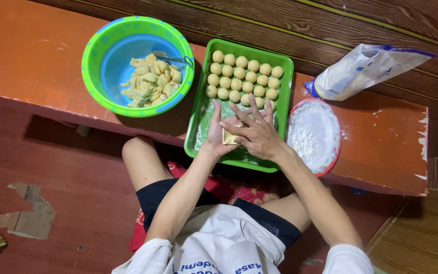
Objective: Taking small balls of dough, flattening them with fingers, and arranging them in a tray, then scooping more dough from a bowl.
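Seen from above, centre of the frame: left hand under, right hand laid across on top, palms pressed together around a pale yellow dough piece. Only a sliver of dough showing between the palms. Right-hand fingers spread and straight, pointing to the upper left; left-hand fingers straight too, pointing up the frame.

Both hands held over the near, bare part of a green tray, lightly dusted with white flour. In the far half of the tray, dough balls set in neat rows, touching or nearly touching one another, the nearest row just beyond the fingertips.

Upper left of the frame: a green bowl with a blue inside, holding a heap of torn dough chunks and a metal spoon resting near the far rim. Just beside the tray, on its left.

Right of the tray, touching or almost touching its edge: a round plate covered in white flour. Upper right: a plastic flour bag lying on its side, well apart from the hands.

All of it resting on a long orange bench with worn paint. Bare knees tucked below the bench at the lower centre.
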